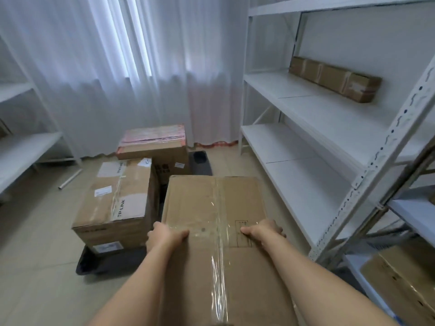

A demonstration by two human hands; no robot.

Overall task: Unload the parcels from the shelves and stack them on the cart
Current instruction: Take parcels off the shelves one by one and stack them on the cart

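Note:
I hold a large brown cardboard box (214,203), taped down its middle, in front of me over the right side of the dark cart (94,264). My left hand (164,235) grips its left edge and my right hand (261,230) its right edge, thumbs on top. On the cart stand a TP-LINK box (117,196) at the left and, behind it, a box with a pink top (155,142). A long flat parcel (334,77) lies on the white shelf unit (313,128) at the right.
Another brown box (400,283) sits low in the near right shelving. A white shelf unit (21,147) stands at the left. A pale tube (69,178) lies on the tiled floor. White curtains (131,67) hang behind the cart.

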